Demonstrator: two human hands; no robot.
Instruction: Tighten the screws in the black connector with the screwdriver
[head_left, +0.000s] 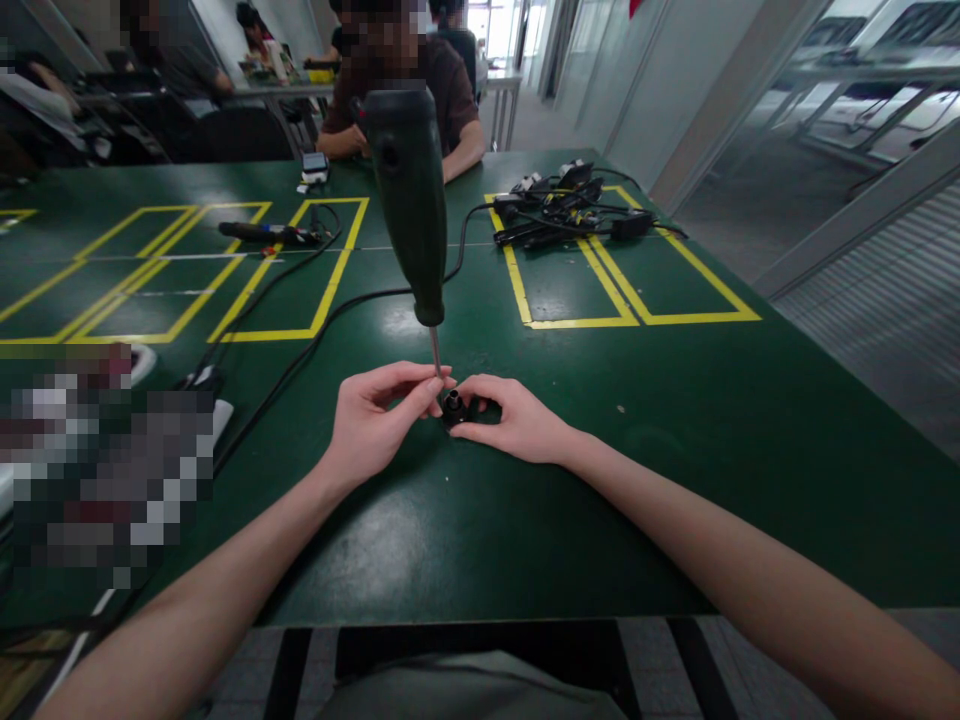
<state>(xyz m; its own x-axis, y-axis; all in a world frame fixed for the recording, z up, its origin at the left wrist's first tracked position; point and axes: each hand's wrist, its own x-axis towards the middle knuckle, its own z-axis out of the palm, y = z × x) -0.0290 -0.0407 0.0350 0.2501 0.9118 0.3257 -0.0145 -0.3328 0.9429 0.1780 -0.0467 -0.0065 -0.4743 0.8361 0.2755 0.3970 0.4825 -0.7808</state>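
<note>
A screwdriver (412,210) with a thick dark green handle stands nearly upright over the table, its thin metal shaft pointing down. My left hand (375,418) pinches the lower shaft between thumb and fingers, and the tip is hidden there. Right beside it, my right hand (529,418) is closed with thumb and fingertips on a small round black part (454,410), which has a short raised metal-looking piece in its middle. Both hands are low over the green tabletop (420,540), their fingers almost touching.
A tangle of black cables and plugs (566,210) lies at the back right among yellow tape outlines. A black pen-shaped tool (262,233) trails a cord (300,355) at the left. Blurred-out items (127,480) fill the left edge. Across the table sits a person (454,90).
</note>
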